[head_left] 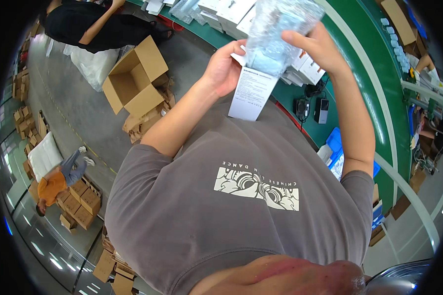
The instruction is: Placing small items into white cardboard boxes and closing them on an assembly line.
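Observation:
Both my hands are raised in front of my chest over a green worktable (374,83). My right hand (321,46) grips the side of a clear bubble-wrap bag (278,29) with a pale blue item inside. My left hand (224,69) holds the bag's lower edge together with a white printed leaflet (253,93). The leaflet hangs down from the bag toward my grey T-shirt. What the blue item is cannot be made out.
White boxes (307,69) and more plastic bags lie on the green table, with two small dark devices (315,109) and a blue tray (335,142) nearer me. An open cardboard box (133,78) stands on the floor at left. Two other people are at left.

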{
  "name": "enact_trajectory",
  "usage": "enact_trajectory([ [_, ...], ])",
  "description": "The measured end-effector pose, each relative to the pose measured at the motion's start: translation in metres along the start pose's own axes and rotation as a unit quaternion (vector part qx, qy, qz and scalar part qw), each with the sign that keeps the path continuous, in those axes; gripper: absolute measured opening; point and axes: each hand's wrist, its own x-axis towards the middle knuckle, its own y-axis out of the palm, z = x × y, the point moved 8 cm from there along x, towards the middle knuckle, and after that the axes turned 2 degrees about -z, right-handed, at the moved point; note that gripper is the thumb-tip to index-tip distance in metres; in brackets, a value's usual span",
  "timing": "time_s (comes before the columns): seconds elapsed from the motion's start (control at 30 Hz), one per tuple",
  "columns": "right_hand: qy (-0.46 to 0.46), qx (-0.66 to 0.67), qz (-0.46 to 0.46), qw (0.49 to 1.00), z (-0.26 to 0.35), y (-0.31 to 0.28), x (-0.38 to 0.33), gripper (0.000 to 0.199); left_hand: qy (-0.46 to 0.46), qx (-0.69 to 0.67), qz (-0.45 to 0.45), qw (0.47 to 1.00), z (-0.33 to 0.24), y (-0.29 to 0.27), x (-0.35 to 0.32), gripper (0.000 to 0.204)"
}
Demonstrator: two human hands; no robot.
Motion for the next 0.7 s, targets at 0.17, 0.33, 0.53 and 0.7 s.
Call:
enact_trajectory([
  [0.17,0.001,0.177,-0.129,0.976,0.043,0.0,-0.002,0.029,-0.041,-0.054,0.055,0.996,0.025,-0.006,-0.007,0.044],
  [0.33,-0.128,0.034,-0.17,0.976,0.053,-0.008,-0.035,0.03,0.002,-0.071,0.062,0.996,0.03,0.008,-0.012,0.042],
  [0.53,-0.014,-0.05,-0.022,0.998,0.014,-0.024,-0.07,0.047,0.035,-0.021,-0.017,0.999,0.038,-0.012,-0.008,0.036],
  [0.7,0.066,-0.017,0.183,0.981,0.007,0.011,-0.065,0.045,0.074,0.073,-0.011,0.994,0.046,0.017,-0.009,0.042],
])
